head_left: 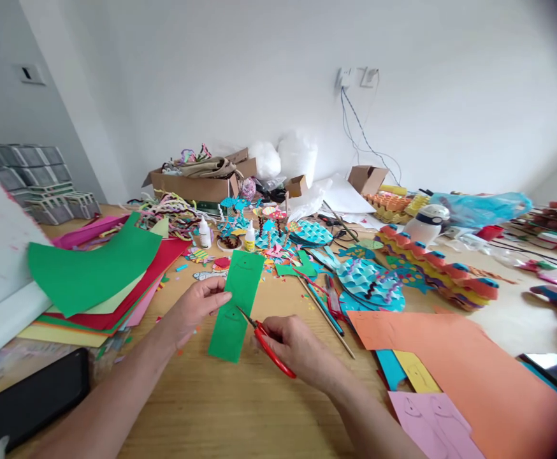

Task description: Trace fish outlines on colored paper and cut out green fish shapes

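Between thumb and fingers, my left hand [205,305] pinches the left edge of a green paper strip [238,284], which is held up above the table. Pencil-like outlines are drawn on the strip near its top and its middle. My right hand [292,344] grips a pair of red-handled scissors [269,347]. Their tips lie over the middle of the strip, by the lower drawing; whether the blades touch the paper I cannot tell.
Coloured paper sheets [101,271] are stacked at left, near a black phone [34,398]. Orange paper [470,363] and pink paper [431,417] lie at right. Glue bottles [204,234], blue paper crafts [369,280], a wooden stick [329,319] and a painted egg carton [436,268] stand beyond.
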Motion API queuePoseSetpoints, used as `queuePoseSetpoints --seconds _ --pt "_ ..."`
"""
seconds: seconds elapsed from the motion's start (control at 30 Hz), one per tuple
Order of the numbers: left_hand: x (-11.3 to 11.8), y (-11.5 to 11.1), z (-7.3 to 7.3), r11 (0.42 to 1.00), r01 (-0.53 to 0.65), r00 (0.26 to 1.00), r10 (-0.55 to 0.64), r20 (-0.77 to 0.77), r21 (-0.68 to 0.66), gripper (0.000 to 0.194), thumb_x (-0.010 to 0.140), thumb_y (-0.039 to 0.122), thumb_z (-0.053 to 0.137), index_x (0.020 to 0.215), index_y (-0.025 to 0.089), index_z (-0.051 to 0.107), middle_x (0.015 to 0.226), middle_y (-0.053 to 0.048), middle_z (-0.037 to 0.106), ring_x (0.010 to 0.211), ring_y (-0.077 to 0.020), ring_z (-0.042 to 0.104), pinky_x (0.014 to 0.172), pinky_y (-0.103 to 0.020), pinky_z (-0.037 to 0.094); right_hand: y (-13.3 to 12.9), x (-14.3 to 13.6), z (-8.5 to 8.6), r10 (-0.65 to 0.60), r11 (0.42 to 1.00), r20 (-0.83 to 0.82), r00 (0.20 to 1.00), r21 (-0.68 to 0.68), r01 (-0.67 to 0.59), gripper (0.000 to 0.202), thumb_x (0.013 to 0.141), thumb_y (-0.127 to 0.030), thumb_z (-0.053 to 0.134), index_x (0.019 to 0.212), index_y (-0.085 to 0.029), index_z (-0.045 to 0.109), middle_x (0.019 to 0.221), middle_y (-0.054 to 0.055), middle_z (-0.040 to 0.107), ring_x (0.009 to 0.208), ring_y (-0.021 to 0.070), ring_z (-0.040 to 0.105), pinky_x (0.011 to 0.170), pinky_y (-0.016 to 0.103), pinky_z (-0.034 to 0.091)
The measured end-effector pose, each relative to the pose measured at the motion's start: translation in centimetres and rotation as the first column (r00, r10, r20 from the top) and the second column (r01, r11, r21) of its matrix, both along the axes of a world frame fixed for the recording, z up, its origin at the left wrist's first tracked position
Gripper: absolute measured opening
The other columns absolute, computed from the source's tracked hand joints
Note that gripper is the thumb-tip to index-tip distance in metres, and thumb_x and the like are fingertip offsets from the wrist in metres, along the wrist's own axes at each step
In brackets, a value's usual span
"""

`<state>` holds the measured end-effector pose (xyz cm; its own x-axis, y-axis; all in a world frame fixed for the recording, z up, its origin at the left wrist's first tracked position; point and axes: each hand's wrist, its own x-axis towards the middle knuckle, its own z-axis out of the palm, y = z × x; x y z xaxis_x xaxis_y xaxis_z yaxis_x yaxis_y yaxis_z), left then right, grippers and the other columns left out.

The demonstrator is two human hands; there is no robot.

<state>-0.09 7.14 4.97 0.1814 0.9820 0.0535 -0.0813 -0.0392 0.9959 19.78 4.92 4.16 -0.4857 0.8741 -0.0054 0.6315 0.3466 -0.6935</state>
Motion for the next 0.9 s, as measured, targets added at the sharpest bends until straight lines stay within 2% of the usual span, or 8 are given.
queuePoseSetpoints --seconds 0.1,0.3,0.37,0.47,0.57,0.7,0.77,0.9 --pt "-0.1 0.1 -0.2 1.000 -0.008 0.999 0.007 0.035 0.008 0.016 0.068 0.028 0.066 0.065 0.016 0.056 0.049 0.007 0.040 0.042 -0.0051 0.030 0.041 -0.018 0.019 0.2 0.2 -0.2 -0.021 0.999 0.000 1.000 0.038 0.021 0.031 0.083 -0.035 0.045 0.066 -0.014 0.060 0.052 -0.003 0.049 0.046 0.0072 0.032 0.043 0.021 0.020" --pt "0.0 0.4 -0.2 0.981 -0.192 0.951 0.194 0.240 -0.034 0.024 0.064 0.028 0.069 0.063 0.018 0.047 0.049 0.008 0.044 0.044 -0.0056 0.042 0.040 -0.016 0.026 0.6 0.4 0.0 -0.099 0.993 -0.005 0.995 0.071 0.099 0.031 0.083 -0.038 0.044 0.062 -0.016 0.051 0.052 -0.004 0.045 0.046 0.0075 0.033 0.044 0.022 0.020" --pt "0.0 0.5 -0.1 0.966 -0.254 0.921 0.255 0.293 -0.042 0.026 0.063 0.027 0.070 0.063 0.018 0.046 0.049 0.008 0.047 0.044 -0.0059 0.044 0.041 -0.016 0.029 0.6 0.5 0.5 -0.144 0.988 -0.061 0.988 0.048 0.147 0.032 0.083 -0.040 0.041 0.061 -0.017 0.047 0.052 -0.004 0.044 0.047 0.0082 0.035 0.044 0.022 0.021" --pt "0.1 0.6 0.0 0.948 -0.316 0.889 0.311 0.336 -0.042 0.028 0.062 0.027 0.070 0.062 0.017 0.044 0.050 0.007 0.049 0.044 -0.0067 0.047 0.042 -0.017 0.032 0.4 0.5 1.3 -0.191 0.981 -0.247 0.950 -0.034 0.189 0.034 0.083 -0.045 0.038 0.062 -0.019 0.043 0.051 -0.004 0.042 0.049 0.0093 0.038 0.045 0.021 0.025" --pt "0.2 0.7 -0.1 0.936 -0.350 0.863 0.338 0.376 -0.038 0.027 0.061 0.025 0.070 0.065 0.018 0.045 0.050 0.006 0.051 0.045 -0.0074 0.049 0.041 -0.017 0.032 -0.4 0.0 1.4 -0.173 0.978 -0.421 0.890 -0.184 0.103 0.037 0.081 -0.052 0.038 0.066 -0.019 0.043 0.049 -0.005 0.040 0.047 0.0088 0.038 0.045 0.020 0.029" --pt "0.9 0.6 -0.2 0.923 -0.382 0.820 0.363 0.443 -0.051 0.027 0.060 0.025 0.071 0.067 0.018 0.046 0.050 0.008 0.050 0.046 -0.0076 0.049 0.041 -0.017 0.034 -1.9 -1.6 0.4 -0.036 0.932 -0.462 0.886 -0.336 -0.138 0.035 0.081 -0.050 0.043 0.066 -0.018 0.045 0.049 -0.005 0.043 0.044 0.0075 0.039 0.043 0.018 0.030" --pt "1.5 0.3 -0.1 0.914 -0.401 0.800 0.385 0.460 -0.068 0.027 0.059 0.024 0.071 0.065 0.018 0.046 0.052 0.008 0.050 0.048 -0.0074 0.050 0.044 -0.017 0.036 -2.3 -2.4 -0.2 -0.013 0.923 -0.443 0.896 -0.349 -0.160 0.035 0.082 -0.048 0.043 0.065 -0.018 0.046 0.051 -0.004 0.044 0.045 0.0076 0.040 0.043 0.018 0.030" --pt "2.6 -0.4 0.2 0.902 -0.419 0.778 0.413 0.473 -0.099 0.025 0.058 0.024 0.072 0.067 0.017 0.050 0.061 0.007 0.055 0.055 -0.0076 0.052 0.051 -0.019 0.040 -2.3 -3.2 -1.3 -0.058 0.937 -0.427 0.903 -0.334 -0.098 0.033 0.085 -0.044 0.040 0.065 -0.018 0.046 0.051 -0.005 0.043 0.045 0.0077 0.040 0.043 0.018 0.029"
